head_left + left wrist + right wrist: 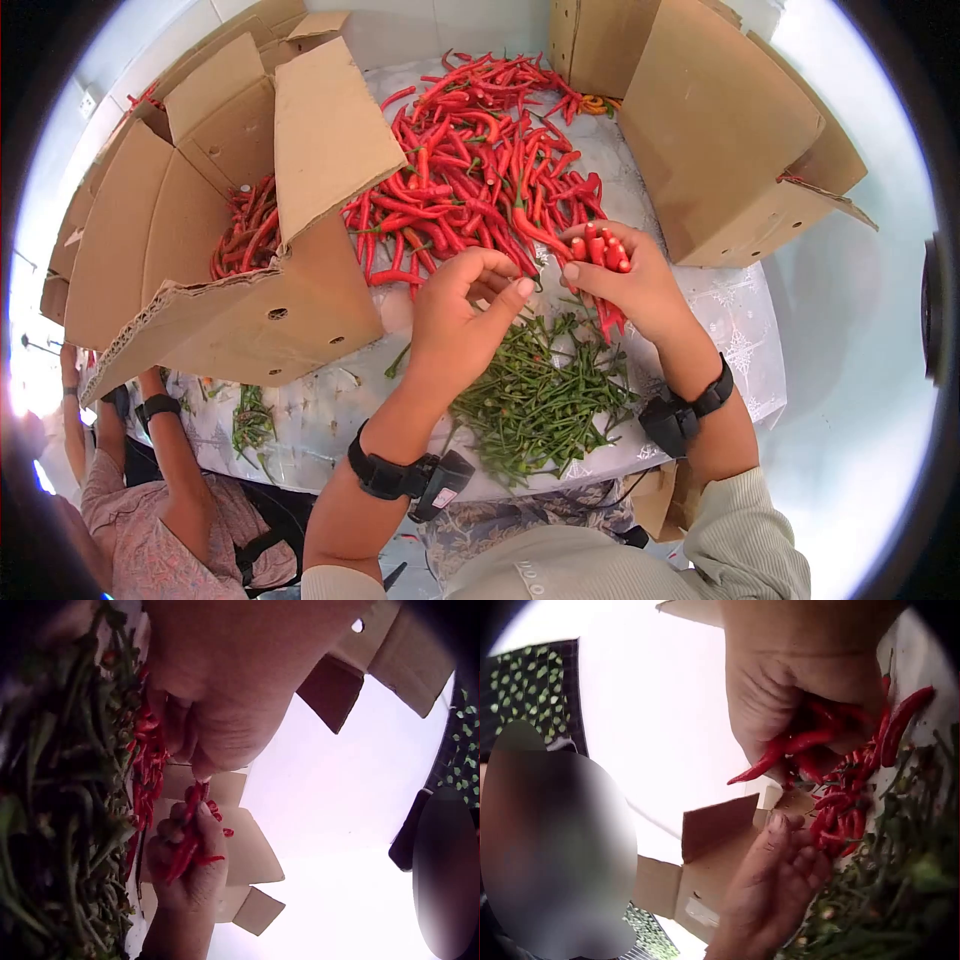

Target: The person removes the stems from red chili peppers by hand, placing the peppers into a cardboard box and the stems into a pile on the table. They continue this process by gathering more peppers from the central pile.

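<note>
Several red chili peppers [604, 250] are bunched in my right hand [640, 285], their pale stemless ends up and their tips hanging below the palm. One longer red chili [540, 236] runs from the pile to the right thumb. Close by on the left is my left hand [458, 318], thumb and forefinger near each other beside a green stem. In the right wrist view the left hand [769, 889] has loosely bent fingers, with nothing seen between them. Behind both hands spreads a heap of red chilies [465, 160]. Beneath them lies a pile of green stems [540, 400].
An open cardboard box [325, 310] with red chilies inside stands at the left, and another cardboard box [735, 130] at the right. A patterned white cloth [735, 315] covers the table. Another person's arm [180, 450] reaches in at lower left, near a smaller stem pile [252, 420].
</note>
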Demonstrator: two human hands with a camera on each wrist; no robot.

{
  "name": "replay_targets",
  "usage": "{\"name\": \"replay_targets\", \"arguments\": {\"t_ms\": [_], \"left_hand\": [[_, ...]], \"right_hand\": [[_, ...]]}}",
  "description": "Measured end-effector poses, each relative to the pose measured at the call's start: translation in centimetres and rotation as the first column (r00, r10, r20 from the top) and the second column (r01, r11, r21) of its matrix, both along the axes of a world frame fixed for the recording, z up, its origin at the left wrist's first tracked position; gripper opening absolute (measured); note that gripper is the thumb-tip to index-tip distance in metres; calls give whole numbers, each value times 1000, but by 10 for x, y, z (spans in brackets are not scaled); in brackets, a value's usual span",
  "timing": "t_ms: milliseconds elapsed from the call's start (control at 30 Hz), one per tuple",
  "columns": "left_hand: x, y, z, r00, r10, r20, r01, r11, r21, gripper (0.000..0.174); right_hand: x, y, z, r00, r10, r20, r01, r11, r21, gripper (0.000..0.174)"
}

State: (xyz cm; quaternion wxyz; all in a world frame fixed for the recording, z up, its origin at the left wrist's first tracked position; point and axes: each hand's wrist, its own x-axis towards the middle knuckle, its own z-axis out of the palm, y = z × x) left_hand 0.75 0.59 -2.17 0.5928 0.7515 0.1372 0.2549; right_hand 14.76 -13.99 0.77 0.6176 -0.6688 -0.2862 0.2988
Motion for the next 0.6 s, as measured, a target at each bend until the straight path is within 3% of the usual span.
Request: {"name": "replay_targets", "arguments": {"t_ms": [33, 133, 233, 300, 400, 433, 500, 600], "left_hand": [[0, -1, 1, 1000, -8, 7, 8, 1000, -11, 17], [0, -1, -1, 997, 16, 70, -12, 999, -47, 19], [2, 2, 0, 980, 145, 138, -113, 971, -212, 22], [0, 7, 8, 975, 205, 84, -161, 917, -364, 24], [-1, 7, 9, 994, 66, 83, -23, 897, -441, 23], [-1, 6, 6, 996, 21, 87, 14, 921, -389, 22], [-1, 6, -1, 993, -73, 88, 95, 956, -277, 19], [-1, 3, -1, 993, -38, 112, 69, 955, -287, 15]], "right_hand": [[-2, -1, 7, 986, 30, -163, -29, 1000, 8, 30], [-3, -7, 8, 971, 157, -181, -170, 984, -61, 30], [1, -9, 5, 975, 219, 27, -216, 973, -76, 32], [7, -12, 3, 965, 259, 36, -256, 964, -77, 32], [13, -13, 1, 951, 293, 95, -281, 951, -126, 32], [14, -13, 0, 946, 300, 124, -282, 948, -148, 33], [13, -13, -6, 974, 190, 124, -180, 980, -88, 32], [15, -12, -5, 994, 85, 76, -86, 996, 11, 31]]}}
